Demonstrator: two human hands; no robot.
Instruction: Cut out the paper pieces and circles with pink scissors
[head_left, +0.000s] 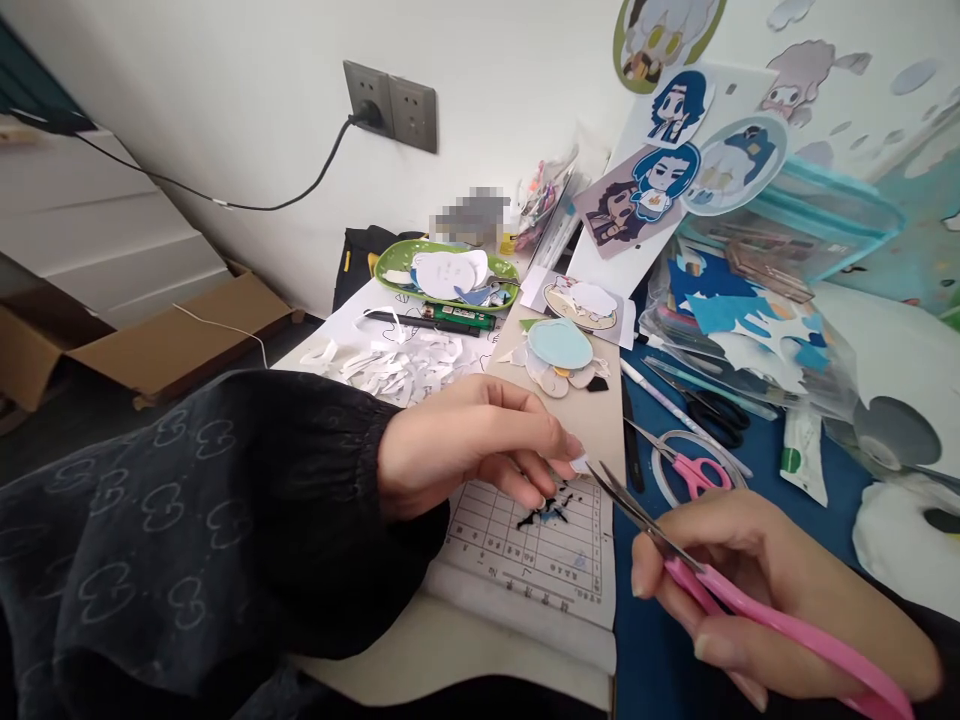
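Between the thumb and fingers of my left hand [487,440] is a tiny white paper piece [580,463]. My right hand [780,590] is wrapped round pink-handled scissors [720,590]; their slightly parted blades point up and left, with the tips right beside the paper piece. Below my left hand, small black and blue scraps [551,512] lie on a printed form sheet [517,560]. Farther back, paper cutouts with a light blue oval [560,344] rest on beige card.
White paper strips [397,368] and a green tray [390,262] of cutouts lie at the back left. On the blue mat [652,640] side are smaller pink scissors [701,472], black scissors [716,412], a white tube [804,458] and a bag of blue paper [757,320].
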